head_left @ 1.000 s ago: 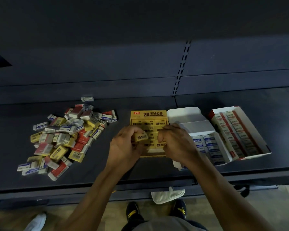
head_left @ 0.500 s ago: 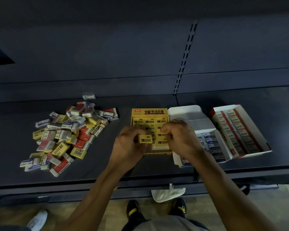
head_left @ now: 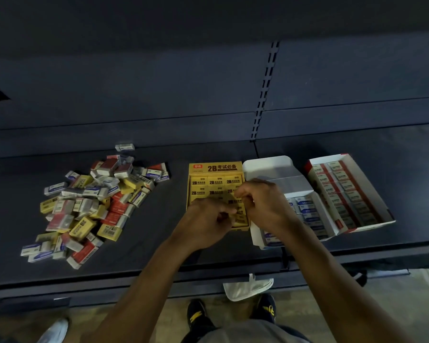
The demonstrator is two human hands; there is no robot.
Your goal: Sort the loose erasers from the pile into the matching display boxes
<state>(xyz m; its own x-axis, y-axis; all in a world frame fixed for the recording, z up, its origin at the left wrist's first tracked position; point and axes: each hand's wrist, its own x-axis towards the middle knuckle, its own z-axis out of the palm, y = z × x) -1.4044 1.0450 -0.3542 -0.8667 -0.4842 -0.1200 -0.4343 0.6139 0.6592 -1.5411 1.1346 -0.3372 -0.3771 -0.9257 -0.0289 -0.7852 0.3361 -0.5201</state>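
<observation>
A mixed pile of loose erasers (head_left: 92, 206) in yellow, red and blue-white sleeves lies at the left of the dark shelf. The yellow display box (head_left: 214, 168) stands in the middle, filled with yellow erasers. My left hand (head_left: 204, 225) is over its front edge, fingers curled round a yellow eraser (head_left: 240, 220) at the box's front right corner. My right hand (head_left: 264, 206) hovers over the box's right column with curled fingers, thumb and forefinger close together; nothing shows between them. The white box of blue-white erasers (head_left: 268, 167) and the red-white box (head_left: 347, 159) stand to the right.
The dark shelf (head_left: 159, 243) has a back panel with a slotted upright (head_left: 265, 90). One blue-white eraser (head_left: 124, 147) lies alone behind the pile. Below the shelf's front edge are my shoes (head_left: 198, 315), a white bag (head_left: 248, 287) and another person's white shoe (head_left: 53, 330).
My left hand has carried the yellow eraser right and down to the front right corner of the yellow box. My right hand has stayed over the box's right side.
</observation>
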